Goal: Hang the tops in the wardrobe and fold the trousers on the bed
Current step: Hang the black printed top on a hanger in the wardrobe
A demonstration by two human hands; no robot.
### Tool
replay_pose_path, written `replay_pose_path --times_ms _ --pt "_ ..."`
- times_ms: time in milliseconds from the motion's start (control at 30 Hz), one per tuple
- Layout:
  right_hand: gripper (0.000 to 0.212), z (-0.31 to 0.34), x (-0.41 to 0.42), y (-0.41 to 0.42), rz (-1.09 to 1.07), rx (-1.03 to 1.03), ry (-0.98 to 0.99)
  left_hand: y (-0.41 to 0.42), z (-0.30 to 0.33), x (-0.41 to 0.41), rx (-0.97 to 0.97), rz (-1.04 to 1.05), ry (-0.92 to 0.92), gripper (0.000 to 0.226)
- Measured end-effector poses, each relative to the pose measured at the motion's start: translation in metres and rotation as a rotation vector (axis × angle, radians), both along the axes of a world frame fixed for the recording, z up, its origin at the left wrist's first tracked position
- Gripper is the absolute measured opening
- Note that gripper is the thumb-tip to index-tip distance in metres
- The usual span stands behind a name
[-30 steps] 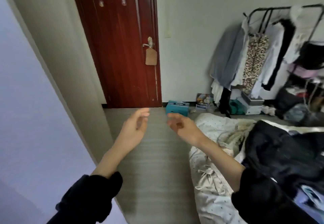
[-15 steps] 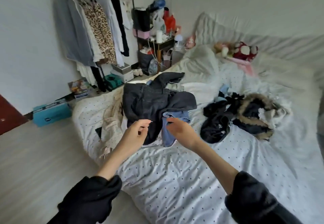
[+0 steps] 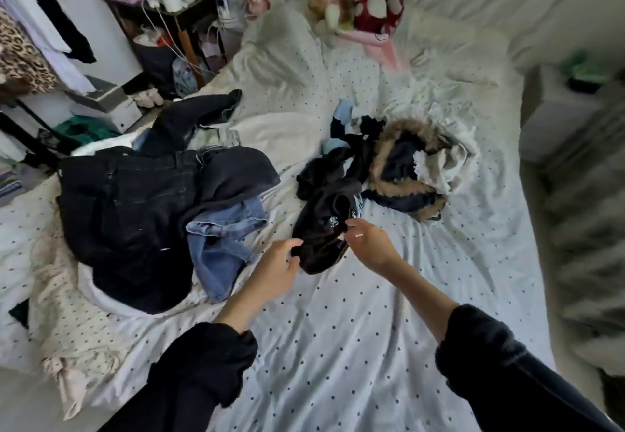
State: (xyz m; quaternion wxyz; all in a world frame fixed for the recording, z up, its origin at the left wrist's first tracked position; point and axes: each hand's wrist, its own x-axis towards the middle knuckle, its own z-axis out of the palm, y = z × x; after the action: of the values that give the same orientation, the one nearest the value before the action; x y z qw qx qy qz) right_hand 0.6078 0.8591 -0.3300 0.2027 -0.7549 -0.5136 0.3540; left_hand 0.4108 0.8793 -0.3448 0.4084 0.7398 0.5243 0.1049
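A crumpled black garment (image 3: 323,208) lies in the middle of the dotted bed sheet (image 3: 338,337). My right hand (image 3: 370,244) pinches its near right edge with curled fingertips. My left hand (image 3: 277,271) reaches its near left edge, thumb touching the cloth, fingers spread. Left of it sits a heap of dark denim trousers (image 3: 135,201) with light blue jeans (image 3: 220,242) under their near side. Beyond the black garment lies a fur-trimmed dark jacket (image 3: 402,164) with white and pale blue clothes around it.
A clothes rack with hung tops (image 3: 30,39) stands at the far left, boxes beneath it. A cluttered bedside shelf (image 3: 176,22) and plush toys (image 3: 372,9) are by the pillows. A cream dotted cloth (image 3: 67,316) hangs off the bed's left edge.
My view swung from the door and floor round to the bed. Both hands moved from mid-air, past the jeans heap, onto the black garment in the middle.
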Motion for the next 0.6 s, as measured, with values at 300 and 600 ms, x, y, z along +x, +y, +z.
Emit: replay_pose_path --times_ms 300,600 --pt "0.065 -0.097 0.058 0.106 0.042 -0.087 -0.125 0.066 -0.096 0.074 -0.066 -0.04 0.221 0.063" --pt "0.031 -0.104 0.059 0.111 -0.035 0.03 -0.132 0.075 -0.095 0.052 -0.055 0.089 0.207 0.043"
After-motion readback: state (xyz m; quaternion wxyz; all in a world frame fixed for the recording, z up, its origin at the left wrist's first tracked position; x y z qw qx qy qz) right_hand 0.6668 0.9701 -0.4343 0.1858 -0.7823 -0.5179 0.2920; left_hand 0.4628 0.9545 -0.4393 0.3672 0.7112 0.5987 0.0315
